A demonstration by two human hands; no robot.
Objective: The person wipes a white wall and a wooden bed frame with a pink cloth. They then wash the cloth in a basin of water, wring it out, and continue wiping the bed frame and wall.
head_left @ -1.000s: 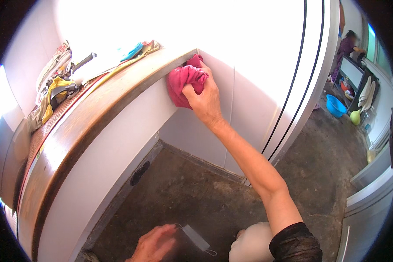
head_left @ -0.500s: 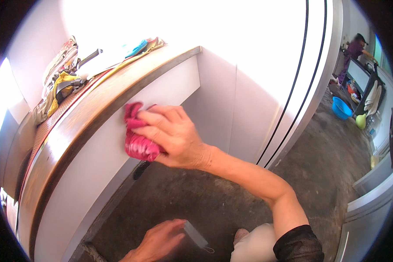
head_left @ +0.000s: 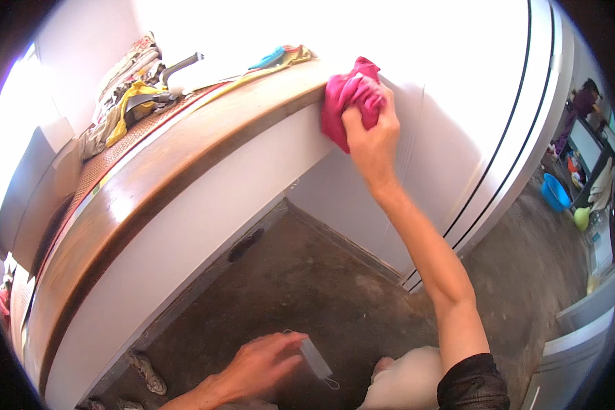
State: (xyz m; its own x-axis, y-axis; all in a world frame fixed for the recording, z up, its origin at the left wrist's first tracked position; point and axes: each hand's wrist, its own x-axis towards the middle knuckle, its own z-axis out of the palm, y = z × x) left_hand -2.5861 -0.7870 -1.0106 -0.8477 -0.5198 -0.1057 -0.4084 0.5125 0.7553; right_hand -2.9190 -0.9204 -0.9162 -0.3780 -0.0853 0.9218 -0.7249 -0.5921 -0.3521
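My right hand is closed round a crumpled dark pink cloth. The cloth lies against the far end of a white panel, just under the wooden edge of the bed or bench-like platform, where it meets the white wall. Low in the view, my left hand hangs above the floor, slightly blurred. At its fingertips is a pale face mask with thin loops, apparently pinched there.
Folded clothes and a woven mat lie on the platform. Black-lined door frame strips stand at the right. Beyond are a blue basin, a green round thing and a person in purple. A shoe sits lower left.
My right hand has carried the pink cloth up and to the right along the panel to its far end. The view has shifted. My left hand stays low with the mask.
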